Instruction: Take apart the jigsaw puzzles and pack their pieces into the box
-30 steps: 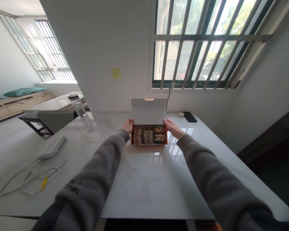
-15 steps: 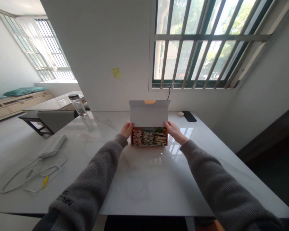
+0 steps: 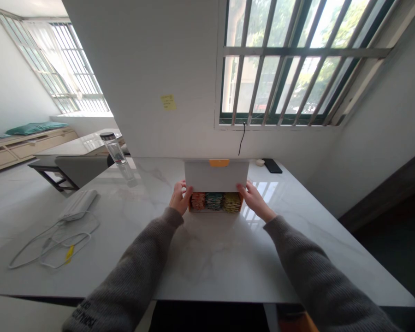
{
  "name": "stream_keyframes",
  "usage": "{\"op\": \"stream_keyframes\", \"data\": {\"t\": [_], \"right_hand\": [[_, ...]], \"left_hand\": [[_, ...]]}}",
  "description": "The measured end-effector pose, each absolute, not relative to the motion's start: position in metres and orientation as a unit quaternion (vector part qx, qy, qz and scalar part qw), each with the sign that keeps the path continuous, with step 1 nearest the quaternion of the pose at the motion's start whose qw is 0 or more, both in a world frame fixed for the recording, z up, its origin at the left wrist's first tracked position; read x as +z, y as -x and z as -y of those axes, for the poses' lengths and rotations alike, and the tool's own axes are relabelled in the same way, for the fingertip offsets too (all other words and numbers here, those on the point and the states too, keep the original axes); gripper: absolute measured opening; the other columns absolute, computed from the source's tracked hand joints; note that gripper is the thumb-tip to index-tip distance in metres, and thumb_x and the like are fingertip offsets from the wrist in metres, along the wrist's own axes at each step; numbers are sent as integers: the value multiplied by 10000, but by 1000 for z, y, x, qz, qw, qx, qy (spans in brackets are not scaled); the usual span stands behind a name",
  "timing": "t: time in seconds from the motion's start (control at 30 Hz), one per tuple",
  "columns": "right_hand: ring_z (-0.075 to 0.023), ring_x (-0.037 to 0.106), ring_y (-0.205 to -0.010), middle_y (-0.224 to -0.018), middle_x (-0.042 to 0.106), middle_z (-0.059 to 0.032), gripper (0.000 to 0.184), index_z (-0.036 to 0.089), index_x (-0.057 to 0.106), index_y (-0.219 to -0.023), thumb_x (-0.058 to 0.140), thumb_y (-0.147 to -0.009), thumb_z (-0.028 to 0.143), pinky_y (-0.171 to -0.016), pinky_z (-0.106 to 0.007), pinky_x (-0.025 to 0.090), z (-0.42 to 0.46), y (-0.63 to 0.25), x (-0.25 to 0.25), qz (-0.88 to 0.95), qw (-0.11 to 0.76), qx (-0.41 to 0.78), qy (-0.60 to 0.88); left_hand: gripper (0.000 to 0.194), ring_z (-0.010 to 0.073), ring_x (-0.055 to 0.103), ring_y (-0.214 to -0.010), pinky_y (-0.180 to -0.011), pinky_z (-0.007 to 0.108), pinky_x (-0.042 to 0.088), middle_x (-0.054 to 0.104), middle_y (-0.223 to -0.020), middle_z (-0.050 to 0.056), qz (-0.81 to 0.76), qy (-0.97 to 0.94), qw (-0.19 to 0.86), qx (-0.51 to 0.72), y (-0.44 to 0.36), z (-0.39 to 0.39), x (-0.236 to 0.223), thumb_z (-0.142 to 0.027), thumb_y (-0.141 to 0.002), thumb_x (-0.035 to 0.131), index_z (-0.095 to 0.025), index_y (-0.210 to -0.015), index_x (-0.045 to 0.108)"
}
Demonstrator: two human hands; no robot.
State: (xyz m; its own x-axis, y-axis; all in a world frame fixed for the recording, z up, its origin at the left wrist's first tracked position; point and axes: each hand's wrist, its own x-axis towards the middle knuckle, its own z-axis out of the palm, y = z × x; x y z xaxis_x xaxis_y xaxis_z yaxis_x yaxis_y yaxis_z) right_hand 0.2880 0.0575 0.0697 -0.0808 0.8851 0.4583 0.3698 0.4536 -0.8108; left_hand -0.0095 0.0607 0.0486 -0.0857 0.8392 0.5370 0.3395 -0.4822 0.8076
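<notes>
An orange cardboard box with a white flip lid sits mid-table, holding three rows of coloured packets. The lid leans forward over the box, half closed. My left hand grips the box's left end, fingers curled round the lid's edge. My right hand holds the right end the same way. Both grey sleeves reach in from the bottom.
A white marble table carries a clear water bottle at back left, a white power adapter with looped cable at left, and a dark phone at back right. Wall and barred window stand behind.
The lid has swung down toward me, from upright to half closed over the packets. Both hands stayed at the box's ends and shifted slightly nearer.
</notes>
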Motion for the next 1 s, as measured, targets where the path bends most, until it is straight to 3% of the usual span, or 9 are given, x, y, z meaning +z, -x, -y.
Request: {"op": "stream_keyframes", "data": {"t": [0.1, 0.17, 0.23, 0.3, 0.5, 0.6, 0.7, 0.83, 1.0], "right_hand": [[-286, 543, -1159, -1239, 606, -115, 496, 204, 642, -1178, 500, -911, 596, -979, -428, 480, -53, -288, 69, 683, 507, 282, 444], [-276, 562, -1126, -1240, 608, -111, 509, 213, 615, -1219, 510, -907, 601, -947, -417, 506, -52, -288, 69, 676, 509, 309, 434], [-266, 579, -1095, -1242, 610, -109, 525, 216, 588, -1257, 522, -904, 599, -938, -413, 516, -52, -286, 69, 667, 516, 328, 427], [-265, 572, -1111, -1242, 609, -110, 533, 211, 591, -1260, 533, -900, 599, -960, -415, 507, -53, -284, 69, 663, 521, 324, 429], [-267, 556, -1145, -1234, 583, -111, 517, 187, 721, -1083, 545, -882, 630, -970, -392, 513, -53, -283, 66, 670, 524, 321, 417], [-269, 532, -1196, -1245, 563, -103, 455, 200, 758, -994, 563, -891, 598, -1020, -391, 480, -47, -286, 65, 696, 513, 304, 400], [-273, 507, -1233, -1265, 561, -96, 406, 218, 758, -1027, 571, -906, 557, -1061, -407, 445, -36, -287, 63, 720, 506, 273, 388], [-275, 544, -1165, -1221, 589, -104, 362, 215, 726, -1103, 565, -931, 489, -1028, -435, 455, -19, -279, 57, 727, 517, 236, 385], [-275, 533, -1112, -1156, 587, -108, 284, 197, 699, -1087, 563, -938, 396, -1002, -456, 452, 8, -253, 54, 716, 539, 152, 417]], "left_hand": [[168, 285, 501, -1203, -1067, 503, 385, 557, -1190, 144, -452, -651, 23, 610, 8, -37, 35, -364, -894, 558, -205, -927, 513], [74, 274, 569, -1117, -1057, 506, 397, 636, -1070, 112, -357, -787, 19, 503, 1, -22, 28, -276, -894, 538, -221, -924, 576], [196, 279, 566, -1182, -1094, 512, 372, 658, -1168, 105, -273, -888, 20, 370, -11, -14, 27, -240, -889, 519, -237, -1050, 631], [366, 294, 490, -1313, -1147, 530, 308, 585, -1355, 117, -252, -920, -14, 298, -27, -15, 32, -225, -892, 496, -233, -1247, 588], [558, 344, 453, -1339, -1128, 547, 311, 470, -1476, 160, -309, -918, -101, 229, -52, -23, 47, -308, -917, 496, -199, -1457, 410], [560, 347, 438, -1345, -1143, 560, 281, 472, -1466, 152, -314, -909, -95, 258, -43, -8, 37, -300, -896, 535, -226, -1441, 428], [583, 342, 446, -1318, -1126, 545, 328, 496, -1395, 154, -385, -838, -100, 374, -30, 12, 21, -341, -872, 599, -246, -1421, 428], [891, 364, 405, -1323, -1085, 559, 397, 406, -1399, 204, -506, -695, -68, 506, -22, 25, 5, -445, -783, 722, -163, -1487, 256], [1179, 427, 223, -1449, -1152, 610, 314, 200, -1546, 250, -519, -690, 10, 504, -35, 24, 0, -501, -687, 796, -146, -1540, 62]]}}
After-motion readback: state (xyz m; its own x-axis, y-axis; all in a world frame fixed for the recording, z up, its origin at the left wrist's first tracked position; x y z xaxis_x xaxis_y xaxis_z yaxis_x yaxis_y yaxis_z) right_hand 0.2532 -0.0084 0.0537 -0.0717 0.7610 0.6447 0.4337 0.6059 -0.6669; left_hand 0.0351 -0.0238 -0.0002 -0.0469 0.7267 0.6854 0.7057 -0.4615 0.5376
